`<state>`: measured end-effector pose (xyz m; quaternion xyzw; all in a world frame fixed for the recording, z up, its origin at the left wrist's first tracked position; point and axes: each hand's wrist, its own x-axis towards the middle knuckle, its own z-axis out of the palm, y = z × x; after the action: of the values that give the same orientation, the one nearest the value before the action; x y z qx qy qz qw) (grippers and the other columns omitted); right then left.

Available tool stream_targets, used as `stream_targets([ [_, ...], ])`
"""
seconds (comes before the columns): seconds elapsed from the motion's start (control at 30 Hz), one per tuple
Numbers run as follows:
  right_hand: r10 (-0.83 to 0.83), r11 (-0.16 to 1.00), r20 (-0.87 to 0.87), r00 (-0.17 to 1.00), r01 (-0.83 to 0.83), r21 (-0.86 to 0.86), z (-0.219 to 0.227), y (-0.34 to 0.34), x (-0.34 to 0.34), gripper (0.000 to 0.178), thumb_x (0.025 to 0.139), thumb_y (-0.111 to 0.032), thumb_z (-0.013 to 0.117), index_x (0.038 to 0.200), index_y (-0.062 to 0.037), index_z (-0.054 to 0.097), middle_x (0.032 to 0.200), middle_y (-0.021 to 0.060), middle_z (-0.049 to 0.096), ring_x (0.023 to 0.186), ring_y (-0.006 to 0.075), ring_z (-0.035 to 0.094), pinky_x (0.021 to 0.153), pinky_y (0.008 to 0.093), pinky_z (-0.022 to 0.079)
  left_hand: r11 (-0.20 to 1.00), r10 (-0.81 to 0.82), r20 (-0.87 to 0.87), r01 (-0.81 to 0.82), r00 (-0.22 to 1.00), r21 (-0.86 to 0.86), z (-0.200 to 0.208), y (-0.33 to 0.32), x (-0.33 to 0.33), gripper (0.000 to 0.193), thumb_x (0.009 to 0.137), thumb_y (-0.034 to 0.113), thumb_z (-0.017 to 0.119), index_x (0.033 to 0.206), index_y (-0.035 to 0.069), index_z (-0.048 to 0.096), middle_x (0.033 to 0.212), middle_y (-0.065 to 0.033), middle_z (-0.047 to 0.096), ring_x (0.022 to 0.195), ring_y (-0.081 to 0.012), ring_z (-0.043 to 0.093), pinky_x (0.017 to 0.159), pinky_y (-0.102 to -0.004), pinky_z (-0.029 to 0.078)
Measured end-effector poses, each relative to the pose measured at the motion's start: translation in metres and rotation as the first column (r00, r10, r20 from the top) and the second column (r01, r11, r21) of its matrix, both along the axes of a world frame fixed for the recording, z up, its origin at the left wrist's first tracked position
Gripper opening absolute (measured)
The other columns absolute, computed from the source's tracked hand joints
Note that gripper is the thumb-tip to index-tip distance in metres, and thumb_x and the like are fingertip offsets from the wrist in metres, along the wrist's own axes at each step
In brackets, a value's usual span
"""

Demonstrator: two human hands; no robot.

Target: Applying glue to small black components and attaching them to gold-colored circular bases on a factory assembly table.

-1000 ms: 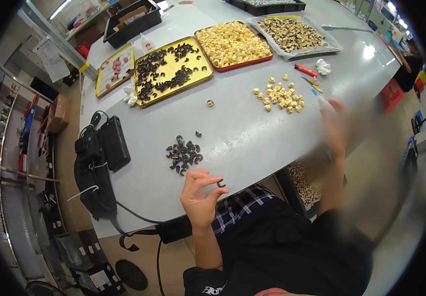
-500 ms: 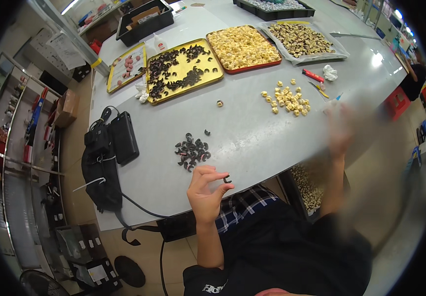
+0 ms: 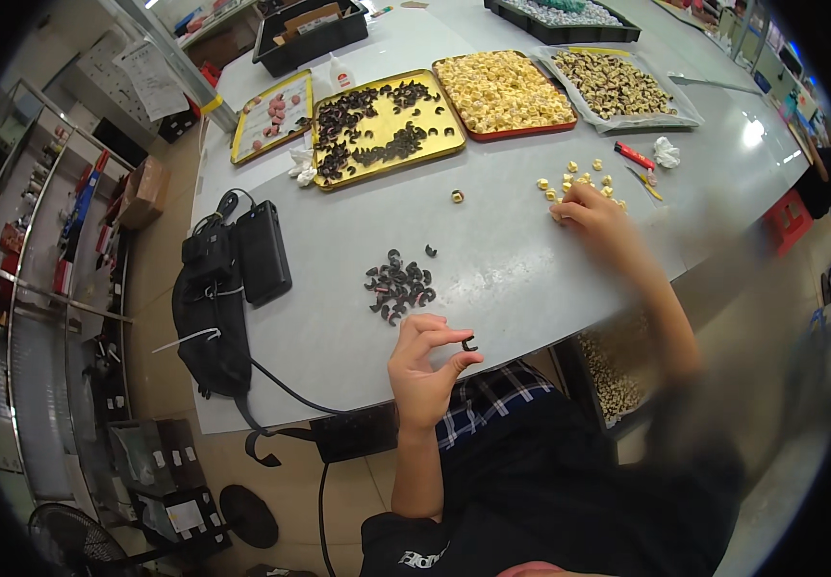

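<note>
My left hand is closed near the table's front edge, with a small black C-shaped piece pinched between thumb and fingertip. Just beyond it lies a loose pile of similar black C-shaped pieces. Over to the right, my right hand reaches down onto a scatter of small gold block-like pieces. Its fingers are bent together at that pile's near side and cover part of it; whatever is between the fingertips is hidden. One gold-and-dark piece sits alone between the two piles.
Along the back stand a yellow tray of black pieces, a red-rimmed tray of gold pieces and a lined tray of mixed pieces. A red tube and crumpled tissue lie at right. A black pouch with cables occupies the left edge.
My right hand has moved left from the table's right side onto the gold pieces. My left hand keeps its pinch on the black piece. The whole view has shifted slightly.
</note>
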<state>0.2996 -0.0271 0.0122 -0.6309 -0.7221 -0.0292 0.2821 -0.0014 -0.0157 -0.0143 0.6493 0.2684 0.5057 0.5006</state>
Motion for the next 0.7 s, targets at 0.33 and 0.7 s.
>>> stream_targets([
  [0.33, 0.173, 0.985, -0.005, 0.985, -0.172, 0.024, 0.007, 0.012, -0.013, 0.013, 0.077, -0.006, 0.065, 0.084, -0.0020, 0.056, 0.084, 0.0084, 0.053, 0.082, 0.0266, 0.055, 0.072, 0.0367, 0.046, 0.999, -0.021, 0.019, 0.022, 1.000, -0.046, 0.001, 0.000, 0.000, 0.028, 0.059, 0.000, 0.080, 0.083, 0.001, 0.066, 0.087, -0.0032, 0.049, 0.092, -0.0192, 0.044, 0.086, -0.0330, 0.037],
  [0.7, 0.193, 0.953, -0.849, 0.492, -0.300, 0.043, 0.005, -0.020, -0.080, 0.017, 0.076, 0.006, 0.064, 0.092, -0.0016, 0.061, 0.087, 0.0068, 0.059, 0.081, 0.0135, 0.058, 0.070, 0.0259, 0.048, 1.000, 0.008, -0.014, -0.008, 1.000, 0.010, -0.001, 0.001, -0.001, 0.030, 0.057, 0.001, 0.080, 0.085, 0.004, 0.068, 0.086, -0.0025, 0.052, 0.089, -0.0194, 0.047, 0.084, -0.0328, 0.040],
])
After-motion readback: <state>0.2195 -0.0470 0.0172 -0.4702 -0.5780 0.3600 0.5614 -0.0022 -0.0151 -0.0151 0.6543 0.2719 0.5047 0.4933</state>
